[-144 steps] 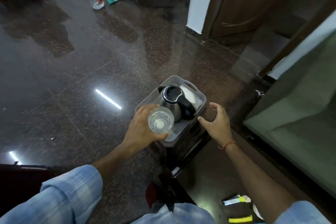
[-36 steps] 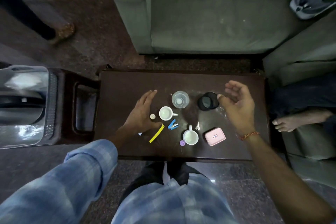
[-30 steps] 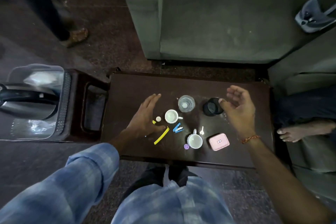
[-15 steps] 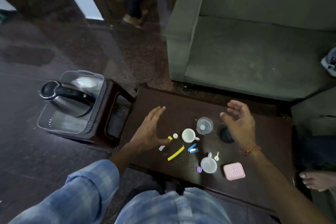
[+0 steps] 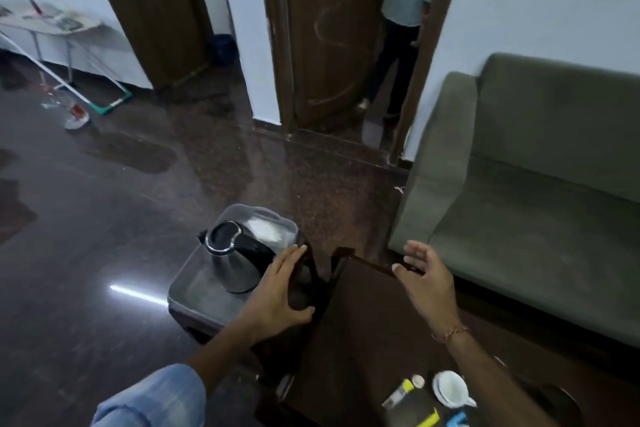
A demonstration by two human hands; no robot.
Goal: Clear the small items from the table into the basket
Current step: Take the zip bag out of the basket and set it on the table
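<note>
Basket (image 5: 194, 291), kettle (image 5: 232, 263) inside, sits just left of the table (image 5: 363, 322). Left hand (image 5: 278, 291) spread beside it, right hand (image 5: 427, 276) relaxed, both empty. Next, I judge: fetch the cup (image 5: 450, 388).

The clear plastic basket (image 5: 277, 218) sits on a dark stool beside the table's (image 5: 367, 319) left end, a steel kettle standing upright inside it. On the dark wooden table, near its front edge, lie a white cup (image 5: 450, 388), a small white cap (image 5: 418, 381) and a yellow-tipped tube (image 5: 398, 394), close together.
</note>
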